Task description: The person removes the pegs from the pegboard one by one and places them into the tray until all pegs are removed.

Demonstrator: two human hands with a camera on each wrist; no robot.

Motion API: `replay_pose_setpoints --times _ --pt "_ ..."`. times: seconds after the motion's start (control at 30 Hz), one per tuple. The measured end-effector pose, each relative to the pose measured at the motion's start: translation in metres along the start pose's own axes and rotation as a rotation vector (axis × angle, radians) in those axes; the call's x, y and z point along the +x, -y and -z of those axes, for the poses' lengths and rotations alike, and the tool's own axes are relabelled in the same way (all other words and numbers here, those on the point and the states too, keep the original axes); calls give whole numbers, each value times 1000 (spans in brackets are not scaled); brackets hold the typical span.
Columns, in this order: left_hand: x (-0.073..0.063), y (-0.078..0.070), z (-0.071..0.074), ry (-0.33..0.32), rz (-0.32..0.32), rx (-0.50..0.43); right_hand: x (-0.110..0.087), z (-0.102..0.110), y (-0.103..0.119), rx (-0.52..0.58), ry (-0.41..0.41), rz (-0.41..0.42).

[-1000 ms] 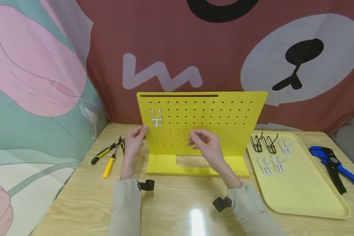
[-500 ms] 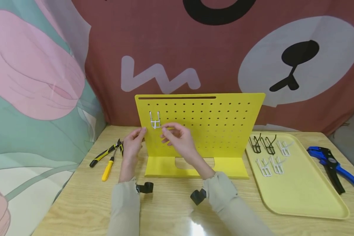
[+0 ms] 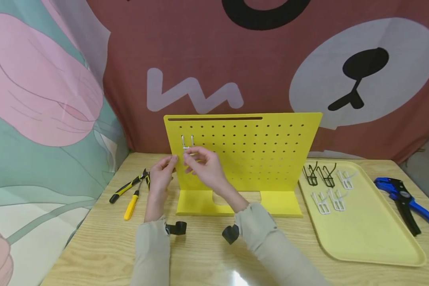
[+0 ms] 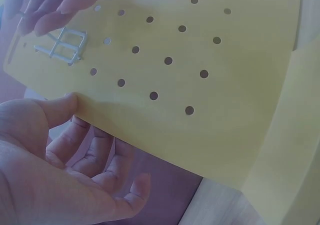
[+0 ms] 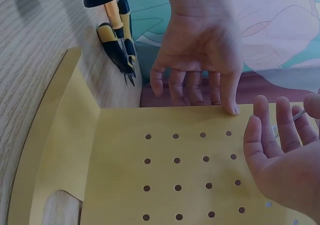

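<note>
A yellow pegboard (image 3: 243,184) stands upright on its base. My left hand (image 3: 160,174) pinches its left edge, thumb (image 4: 62,107) on the front face and fingers behind. Near the board's upper left hangs a white wire hook (image 3: 186,147), its upper ends at the holes. My right hand (image 3: 209,171) is at the hook's lower part and partly covers it in the head view. The right wrist view shows its thumb and forefinger holding the hook's prong (image 5: 299,115). In the left wrist view the hook's wire frame (image 4: 65,45) lies close against the board.
On the right, a pale yellow tray (image 3: 371,238) bears black hooks (image 3: 329,178) and white hooks (image 3: 337,200). Blue-handled wire strippers (image 3: 402,196) lie beyond it. To the left are yellow-black pliers (image 3: 126,188) and a yellow-handled screwdriver (image 3: 131,206).
My right hand has moved left across the board to the white hook and now grips its prong. The left hand stays at the board's edge.
</note>
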State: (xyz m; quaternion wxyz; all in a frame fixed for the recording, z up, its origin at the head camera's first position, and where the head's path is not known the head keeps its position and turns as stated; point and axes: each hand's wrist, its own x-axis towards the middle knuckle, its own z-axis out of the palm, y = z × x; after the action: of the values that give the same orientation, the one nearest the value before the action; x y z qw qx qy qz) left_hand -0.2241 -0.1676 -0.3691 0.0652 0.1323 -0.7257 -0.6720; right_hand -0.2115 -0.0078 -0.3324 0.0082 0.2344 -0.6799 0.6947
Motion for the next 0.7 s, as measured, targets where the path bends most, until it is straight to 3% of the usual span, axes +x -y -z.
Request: replay_pose_setpoints --times 0.33,0.7 --pt "0 1 0 21 -7 -4 0 -3 2 -16 -37 -39" --pt "-1 0 1 12 -2 2 -2 -3 5 -39 -16 -11"
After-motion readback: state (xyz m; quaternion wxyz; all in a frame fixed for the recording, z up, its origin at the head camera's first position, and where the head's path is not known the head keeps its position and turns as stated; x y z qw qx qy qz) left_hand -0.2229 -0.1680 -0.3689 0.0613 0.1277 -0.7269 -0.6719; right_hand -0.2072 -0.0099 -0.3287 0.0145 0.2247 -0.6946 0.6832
